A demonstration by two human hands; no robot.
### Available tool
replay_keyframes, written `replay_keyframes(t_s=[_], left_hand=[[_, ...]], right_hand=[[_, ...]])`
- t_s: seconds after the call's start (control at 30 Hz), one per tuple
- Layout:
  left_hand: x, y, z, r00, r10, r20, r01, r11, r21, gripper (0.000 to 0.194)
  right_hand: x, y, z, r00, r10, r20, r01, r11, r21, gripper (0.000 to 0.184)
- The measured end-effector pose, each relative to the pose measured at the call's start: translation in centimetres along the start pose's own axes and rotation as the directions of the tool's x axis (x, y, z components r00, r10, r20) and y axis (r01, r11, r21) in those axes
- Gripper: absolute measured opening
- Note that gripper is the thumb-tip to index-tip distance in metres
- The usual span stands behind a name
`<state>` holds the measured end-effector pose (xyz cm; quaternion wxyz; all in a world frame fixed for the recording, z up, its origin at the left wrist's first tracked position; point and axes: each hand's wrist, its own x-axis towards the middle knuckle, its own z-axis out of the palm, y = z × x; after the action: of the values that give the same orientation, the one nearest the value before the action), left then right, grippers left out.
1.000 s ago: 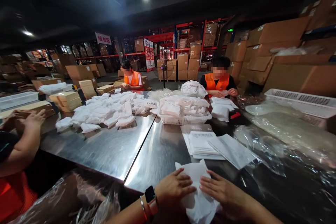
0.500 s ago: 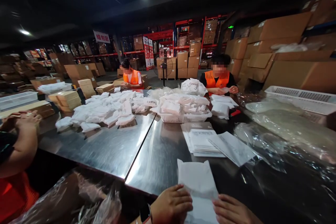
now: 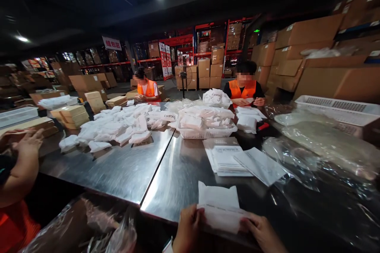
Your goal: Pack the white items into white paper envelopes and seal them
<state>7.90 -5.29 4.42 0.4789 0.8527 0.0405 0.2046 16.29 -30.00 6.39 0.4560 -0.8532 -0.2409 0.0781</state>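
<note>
At the near edge of the metal table, a white pouch [image 3: 219,196] lies with its near part folded up and over. My left hand [image 3: 190,221] pinches the left end of the fold, its fingers closed on the pouch. The right end is gripped by my right hand [image 3: 257,227], thumb and fingers together. Just beyond, a stack of flat white printed pouches [image 3: 227,158] rests on the table, with a loose flat pouch [image 3: 264,164] lying slanted at its right side.
Behind the stack stands a white basket [image 3: 204,133] heaped with filled pouches. A large pile of white pouches [image 3: 118,124] spreads to its left. Clear plastic bags [image 3: 329,142] cover the right side. Two co-workers in orange vests sit across the table; another person's hands [image 3: 28,142] are at left.
My hands have lifted the near part of the pouch and folded it over toward the far end. Before, the pouch lay flat under my fingers. The view has shifted slightly.
</note>
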Motion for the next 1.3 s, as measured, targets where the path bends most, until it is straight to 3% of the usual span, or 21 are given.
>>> replay_keyframes(t_s=[0.2,0.43,0.6,0.7,0.77,0.83,0.93,0.97,1.03,1.1,1.17,1.23,1.3], left_hand=[[1.2,1.2,0.6,0.983,-0.173,-0.063,0.172,0.985,-0.015,0.066],[1.6,2.2,0.9,0.977,-0.151,-0.149,0.164,0.984,0.075,0.062],[2.3,2.5,1.1,0.98,-0.143,-0.14,0.169,0.966,0.195,0.054],[2.6,2.6,0.4,0.985,-0.14,-0.102,0.169,0.907,0.385,0.045],[2.7,2.9,-0.1,0.991,-0.082,-0.106,0.127,0.823,0.554,0.035],[2.8,3.5,0.0,0.993,0.05,-0.109,0.036,0.744,0.668,0.036],[3.0,4.4,2.0,0.954,0.29,-0.071,-0.162,0.704,0.692,0.048],[3.1,4.5,3.0,0.944,0.324,-0.057,-0.199,0.699,0.687,0.046],[3.5,4.5,4.9,0.96,0.279,-0.03,-0.183,0.704,0.686,0.039],[3.8,4.2,6.3,0.986,0.165,-0.015,-0.11,0.72,0.685,0.037],[4.0,3.9,6.8,0.993,0.116,-0.001,-0.086,0.741,0.666,0.037],[4.0,3.7,6.7,0.99,0.139,0.019,-0.119,0.76,0.639,0.04],[3.7,3.3,6.3,0.99,0.134,0.047,-0.135,0.784,0.606,0.045]], right_hand=[[2.0,-0.9,1.3,0.962,0.077,-0.264,-0.083,0.996,-0.012,0.077],[2.4,-1.7,2.2,0.907,0.108,-0.408,-0.149,0.986,-0.07,0.074],[2.9,-1.6,1.7,0.932,0.17,-0.322,-0.237,0.954,-0.183,0.069],[3.5,-1.6,1.3,0.963,0.166,-0.214,-0.213,0.953,-0.218,0.059],[3.9,-1.4,1.2,0.974,0.145,-0.174,-0.185,0.953,-0.24,0.053],[4.2,-0.7,1.3,0.982,0.11,-0.155,-0.153,0.941,-0.301,0.052],[4.2,0.9,1.7,0.989,-0.007,-0.148,-0.064,0.882,-0.467,0.053],[4.2,1.2,1.7,0.988,-0.039,-0.15,-0.045,0.854,-0.519,0.052],[4.1,1.3,1.8,0.982,-0.067,-0.177,-0.05,0.808,-0.587,0.046],[4.1,0.2,2.0,0.943,-0.205,-0.264,-0.028,0.738,-0.674,0.036],[4.5,-1.6,2.8,0.838,-0.475,-0.267,0.1,0.616,-0.781,0.038],[5.1,-3.0,4.1,0.719,-0.684,-0.122,0.293,0.458,-0.839,0.048],[5.7,-2.9,5.4,0.7,-0.714,-0.013,0.403,0.41,-0.818,0.052]])
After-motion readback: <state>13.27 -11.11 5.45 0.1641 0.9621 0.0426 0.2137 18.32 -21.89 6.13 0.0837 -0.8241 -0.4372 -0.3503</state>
